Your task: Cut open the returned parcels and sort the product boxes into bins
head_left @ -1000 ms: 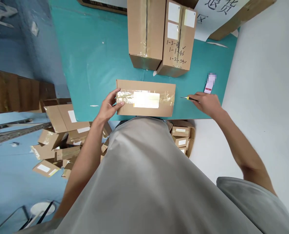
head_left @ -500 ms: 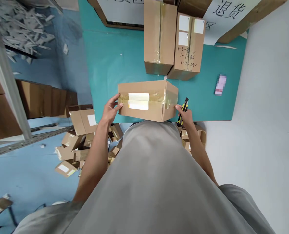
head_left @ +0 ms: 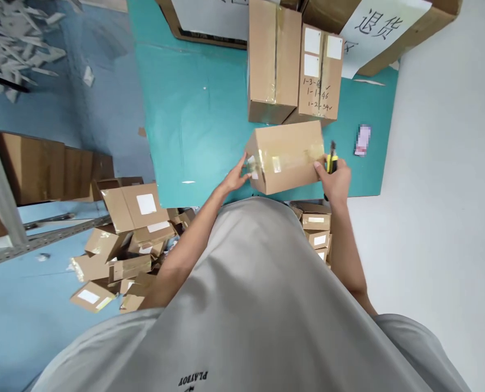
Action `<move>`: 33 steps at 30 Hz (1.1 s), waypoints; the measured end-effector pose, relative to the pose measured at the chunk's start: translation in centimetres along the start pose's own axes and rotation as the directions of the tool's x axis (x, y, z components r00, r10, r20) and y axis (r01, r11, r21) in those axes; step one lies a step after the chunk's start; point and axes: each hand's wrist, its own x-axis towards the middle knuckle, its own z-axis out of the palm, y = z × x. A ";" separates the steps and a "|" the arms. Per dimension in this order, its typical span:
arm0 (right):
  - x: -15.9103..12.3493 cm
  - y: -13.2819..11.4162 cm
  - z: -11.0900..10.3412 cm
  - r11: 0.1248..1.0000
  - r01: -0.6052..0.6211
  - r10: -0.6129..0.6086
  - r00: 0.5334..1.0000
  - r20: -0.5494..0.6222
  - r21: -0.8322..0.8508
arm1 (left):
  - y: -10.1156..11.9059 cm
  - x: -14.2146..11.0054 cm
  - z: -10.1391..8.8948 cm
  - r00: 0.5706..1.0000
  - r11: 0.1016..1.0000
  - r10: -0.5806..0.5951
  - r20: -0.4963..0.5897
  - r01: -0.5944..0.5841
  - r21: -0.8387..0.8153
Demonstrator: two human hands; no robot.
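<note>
A taped cardboard box (head_left: 291, 158) is held between my two hands, tilted above the near edge of the teal table (head_left: 193, 120). My left hand (head_left: 237, 175) grips its left end, fingers and thumb on the labelled side. At the box's right end, my right hand (head_left: 335, 179) presses a thumb to the cardboard while also holding a black and yellow utility knife (head_left: 331, 162). The knife's tip points away from me; whether the blade is out I cannot tell.
Two upright cardboard boxes, one plain (head_left: 273, 60) and one with handwriting (head_left: 320, 71), stand behind. A blurred pink item (head_left: 362, 140) lies to the right. Several cartons (head_left: 128, 207) are heaped on the floor at left, near a metal shelf frame (head_left: 5, 179). A white wall (head_left: 442, 163) borders the right.
The box has moved to the right and been turned, so its long labelled face now gives way to another taped face. Both hands have shifted right with it.
</note>
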 end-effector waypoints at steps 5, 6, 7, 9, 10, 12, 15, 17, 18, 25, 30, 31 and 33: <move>-1.9 -2.5 2.1 0.992 0.018 -0.025 0.998 -0.057 -0.126 | 4.5 0.3 -3.2 0.992 0.994 0.104 -0.072 -0.107 -0.037; -2.1 -2.6 2.3 0.990 0.021 -0.030 0.998 -0.062 -0.136 | 6.1 0.5 -4.0 0.987 0.989 0.135 -0.089 -0.140 -0.044; -2.2 -2.5 2.4 0.990 0.027 -0.036 0.997 -0.064 -0.142 | 7.8 0.7 -4.6 0.982 0.985 0.159 -0.098 -0.165 -0.050; -2.1 -2.1 2.5 0.989 0.045 -0.056 0.996 -0.071 -0.141 | 11.3 1.2 -5.3 0.982 0.984 0.170 -0.077 -0.174 -0.048; -1.9 -1.8 2.6 0.989 0.056 -0.068 0.994 -0.081 -0.134 | 12.9 1.4 -5.4 0.985 0.985 0.162 -0.055 -0.165 -0.042; -1.6 -1.2 2.8 0.991 0.081 -0.093 0.989 -0.111 -0.110 | 15.5 1.8 -5.5 0.991 0.990 0.136 -0.004 -0.137 -0.047; -1.5 -0.5 3.2 0.992 0.105 -0.115 0.982 -0.149 -0.071 | 17.1 1.9 -5.7 0.990 0.989 0.116 0.078 -0.109 -0.096; -1.5 -0.3 3.4 0.993 0.109 -0.117 0.980 -0.163 -0.053 | 16.8 1.6 -6.0 0.986 0.986 0.124 0.110 -0.111 -0.121; -1.6 -0.2 3.4 0.993 0.108 -0.114 0.979 -0.168 -0.046 | 16.5 1.4 -6.1 0.984 0.986 0.130 0.118 -0.116 -0.124; -1.8 -0.2 3.3 0.995 0.095 -0.100 0.981 -0.163 -0.041 | 15.0 -1.1 -5.5 0.975 0.976 0.187 0.116 -0.198 0.092; -1.8 0.1 3.3 0.992 0.119 -0.126 0.979 -0.161 -0.048 | 14.9 -1.4 -4.9 0.967 0.928 0.236 0.096 -0.253 0.274; -1.8 0.2 3.4 0.991 0.124 -0.130 0.978 -0.162 -0.046 | 14.8 -1.4 -4.7 0.965 0.920 0.246 0.092 -0.262 0.291; -1.8 0.2 3.5 0.991 0.123 -0.130 0.978 -0.164 -0.052 | 14.5 -1.2 -4.3 0.962 0.910 0.261 0.078 -0.273 0.311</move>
